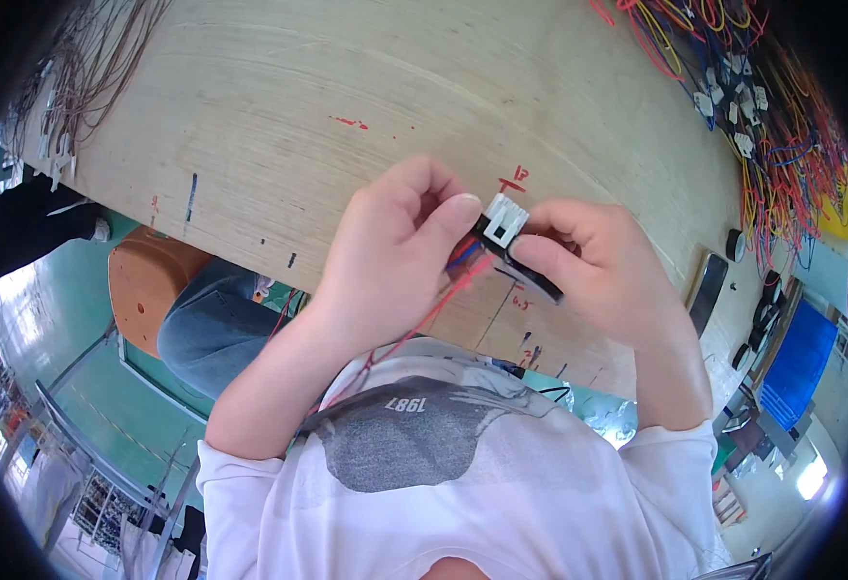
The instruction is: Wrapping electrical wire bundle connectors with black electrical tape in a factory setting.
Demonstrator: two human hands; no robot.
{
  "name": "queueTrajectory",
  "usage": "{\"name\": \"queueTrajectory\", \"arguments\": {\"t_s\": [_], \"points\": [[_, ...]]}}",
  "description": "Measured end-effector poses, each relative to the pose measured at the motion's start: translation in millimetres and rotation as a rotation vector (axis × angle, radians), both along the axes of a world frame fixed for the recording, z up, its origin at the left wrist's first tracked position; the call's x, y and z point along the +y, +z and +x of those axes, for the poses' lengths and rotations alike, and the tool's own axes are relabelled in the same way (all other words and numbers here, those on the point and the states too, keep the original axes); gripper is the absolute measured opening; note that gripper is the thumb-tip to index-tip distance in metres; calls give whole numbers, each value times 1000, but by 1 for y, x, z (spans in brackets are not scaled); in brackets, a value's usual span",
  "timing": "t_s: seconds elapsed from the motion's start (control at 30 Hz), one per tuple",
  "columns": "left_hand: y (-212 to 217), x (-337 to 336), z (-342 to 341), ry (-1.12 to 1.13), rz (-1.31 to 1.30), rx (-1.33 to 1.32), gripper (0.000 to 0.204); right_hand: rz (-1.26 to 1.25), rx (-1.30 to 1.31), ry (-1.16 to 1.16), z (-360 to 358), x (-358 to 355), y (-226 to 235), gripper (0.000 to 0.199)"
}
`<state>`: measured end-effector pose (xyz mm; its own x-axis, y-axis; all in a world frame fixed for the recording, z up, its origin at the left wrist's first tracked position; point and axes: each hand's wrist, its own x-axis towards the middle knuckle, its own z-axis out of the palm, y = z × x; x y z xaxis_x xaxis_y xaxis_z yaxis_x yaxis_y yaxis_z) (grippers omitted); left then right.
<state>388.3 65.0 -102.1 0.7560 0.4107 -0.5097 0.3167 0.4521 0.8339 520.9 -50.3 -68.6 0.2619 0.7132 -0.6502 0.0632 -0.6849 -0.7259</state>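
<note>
Over the wooden table [279, 87], both hands meet at a white plastic wire connector [507, 217]. My left hand [390, 246] is closed in a pinch at the connector's left side, beside blue and red wires [448, 302] that trail down toward my lap. A dark strip that looks like black tape [540, 282] lies against the connector's lower edge and runs out under my right hand [603, 259]. That hand is closed too, its thumb and fingers pressed around the connector's right side and the strip. The fingertips partly hide where strip and wires meet.
Colourful wires with white connectors [781, 126] heap up at the far right. Brown wires [105, 63] hang at the far left. A black phone-like slab [708, 293] and a black tape roll [735, 245] lie at the right edge. An orange stool [143, 290] stands left.
</note>
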Motion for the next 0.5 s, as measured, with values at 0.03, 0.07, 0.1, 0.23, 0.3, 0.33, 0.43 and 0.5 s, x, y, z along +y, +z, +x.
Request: {"name": "queueTrajectory", "arguments": {"t_s": [0.03,0.07,0.1,0.23,0.3,0.33,0.43,0.5], "points": [[5,3,-5,44,-354,-82,16,54,-63,-10,-1,0,4,17],[7,2,-7,52,-349,-93,16,59,-73,0,-2,0,2,17],[7,-2,-8,112,-458,-109,16,228,-166,11,-3,-2,-5,18],[8,-9,-18,207,-525,-181,15,299,65,-300,-11,10,13,20],[12,-10,-23,217,-490,-196,16,243,87,-168,-13,19,18,21],[14,-9,-26,241,-527,-217,16,186,112,-48,-12,25,20,22],[13,-10,-36,258,-699,-316,19,172,286,-51,-12,34,28,20],[16,-12,-43,220,-893,-299,26,175,365,-42,-17,38,33,19]]}}
